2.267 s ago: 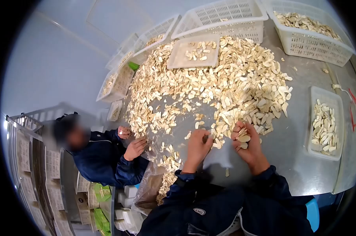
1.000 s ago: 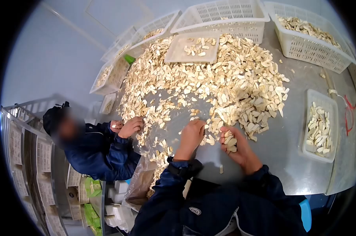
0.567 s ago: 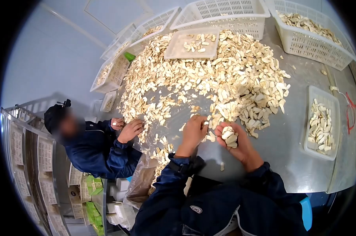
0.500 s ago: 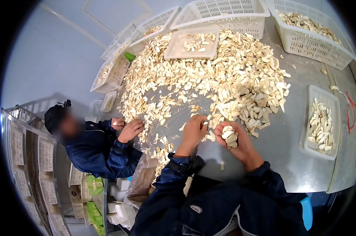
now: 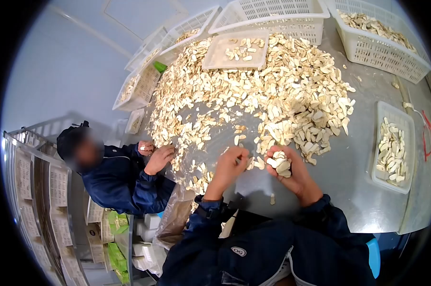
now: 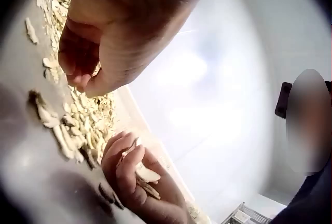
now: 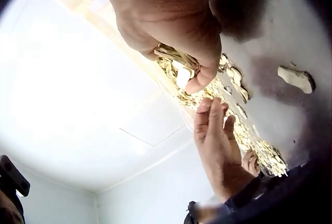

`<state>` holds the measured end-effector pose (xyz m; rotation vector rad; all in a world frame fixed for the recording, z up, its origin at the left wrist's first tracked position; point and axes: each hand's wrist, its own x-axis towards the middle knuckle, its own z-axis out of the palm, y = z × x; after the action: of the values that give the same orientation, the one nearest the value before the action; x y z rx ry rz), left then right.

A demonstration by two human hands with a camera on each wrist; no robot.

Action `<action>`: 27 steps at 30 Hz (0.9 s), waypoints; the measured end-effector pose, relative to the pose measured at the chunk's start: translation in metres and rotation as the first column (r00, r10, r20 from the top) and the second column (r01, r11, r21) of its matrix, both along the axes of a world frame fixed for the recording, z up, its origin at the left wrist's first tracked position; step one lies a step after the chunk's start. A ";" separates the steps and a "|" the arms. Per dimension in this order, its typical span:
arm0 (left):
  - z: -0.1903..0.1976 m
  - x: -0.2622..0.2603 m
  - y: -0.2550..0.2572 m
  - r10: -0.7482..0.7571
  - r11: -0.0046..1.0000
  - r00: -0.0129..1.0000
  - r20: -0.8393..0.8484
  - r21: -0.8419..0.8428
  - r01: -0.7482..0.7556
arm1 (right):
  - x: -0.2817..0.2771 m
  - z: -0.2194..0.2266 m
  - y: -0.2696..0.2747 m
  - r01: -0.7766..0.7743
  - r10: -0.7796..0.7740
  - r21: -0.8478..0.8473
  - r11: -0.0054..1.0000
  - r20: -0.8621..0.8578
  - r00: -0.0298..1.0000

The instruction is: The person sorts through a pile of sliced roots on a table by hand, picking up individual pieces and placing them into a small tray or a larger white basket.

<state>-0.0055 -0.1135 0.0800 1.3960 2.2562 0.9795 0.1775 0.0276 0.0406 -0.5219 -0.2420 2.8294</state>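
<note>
Pale, elongated dried slices with brownish edges form a large heap (image 5: 315, 76) on the metal table. My right hand (image 5: 299, 174) cups a small bunch of slices (image 5: 281, 165) near the heap's front edge, palm turned up with the fingers curled round them. In the left wrist view the bunch (image 6: 148, 173) shows between its fingers and thumb. My left hand (image 5: 228, 167) hovers just left of it, fingers loosely bent and nothing visible between them. A few loose slices (image 5: 257, 163) lie between the two hands. One single slice (image 5: 272, 199) lies closer to my body.
A shallow tray of slices (image 5: 391, 155) stands at right. Perforated crates (image 5: 282, 26) line the back, and a flat tray (image 5: 213, 57) rests on the heap. Another person (image 5: 122, 176) works at the left table edge. A plastic bag (image 5: 175, 217) hangs between us.
My left hand has drawn slightly leftward and towards my body. The right hand keeps hold of its bunch of slices throughout. The head view has shifted a little.
</note>
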 end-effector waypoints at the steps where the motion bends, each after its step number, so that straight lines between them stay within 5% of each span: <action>1: 0.000 0.004 -0.003 -0.005 1.000 0.999 -0.031 -0.024 0.004 | 0.001 -0.001 0.000 -0.001 0.001 -0.004 1.000 -0.012 1.000; 7: -0.019 0.011 -0.018 0.064 0.996 0.982 -0.177 -0.047 -0.073 | 0.002 -0.003 -0.002 -0.023 0.022 -0.031 0.999 -0.026 0.999; 14: -0.030 -0.005 -0.029 0.331 0.943 0.943 0.024 0.009 -0.332 | 0.001 0.002 -0.001 -0.018 0.018 -0.010 1.000 0.032 0.999; 17: -0.024 -0.001 -0.030 0.344 0.937 0.922 -0.179 0.128 -0.325 | 0.001 0.004 0.000 -0.029 0.029 0.002 1.000 0.020 0.999; 20: -0.019 0.012 -0.026 0.279 0.959 0.931 -0.234 0.009 -0.285 | 0.002 0.003 -0.001 -0.019 0.019 0.009 1.000 0.043 0.999; 27: -0.038 -0.001 -0.015 0.226 0.974 0.897 -0.379 0.074 -0.214 | 0.001 0.002 -0.001 -0.026 0.023 0.030 0.999 0.088 0.996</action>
<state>-0.0068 -0.1281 0.0419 1.4768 2.7497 0.8659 0.1789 0.0261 0.0424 -0.6412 -0.3107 2.8245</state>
